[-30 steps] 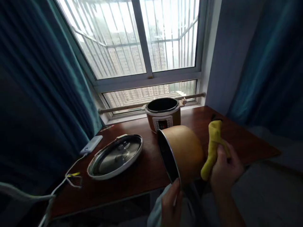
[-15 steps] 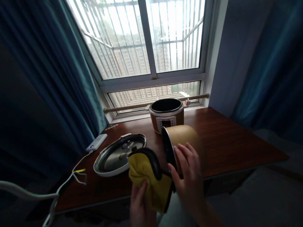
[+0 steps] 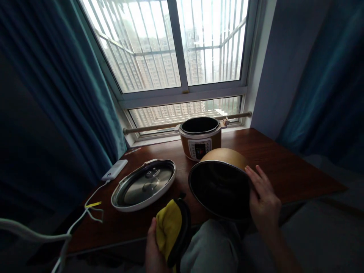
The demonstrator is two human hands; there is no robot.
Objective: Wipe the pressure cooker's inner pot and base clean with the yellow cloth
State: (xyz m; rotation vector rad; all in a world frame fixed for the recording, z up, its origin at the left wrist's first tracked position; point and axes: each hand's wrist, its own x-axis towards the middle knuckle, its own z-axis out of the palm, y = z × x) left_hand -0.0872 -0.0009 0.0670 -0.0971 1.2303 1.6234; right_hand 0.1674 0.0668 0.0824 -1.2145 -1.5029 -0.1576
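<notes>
A gold inner pot [image 3: 223, 191] with a black inside is tipped on its side at the table's front edge, its mouth facing me. My right hand [image 3: 263, 197] grips its right rim, fingers on the gold outside. Lower left of the pot, my left hand [image 3: 156, 242] is closed around a yellow cloth [image 3: 170, 227] with a black border, held apart from the pot. Behind the pot stands the pressure cooker body [image 3: 201, 138], upright and uncovered, with a control panel on its front. Its round lid [image 3: 145, 185] lies inner side up on the left.
A white power bank [image 3: 115, 170] with a white cable [image 3: 76, 223] lies at the left of the brown wooden table [image 3: 284, 167]. A yellow tie [image 3: 93, 204] is on the cable. A barred window and blue curtains are beyond. My knee [image 3: 212, 248] is below the pot.
The pot has turned so its mouth faces me, and my right hand has shifted right along its rim. My left hand with the cloth has moved left and down, away from the pot.
</notes>
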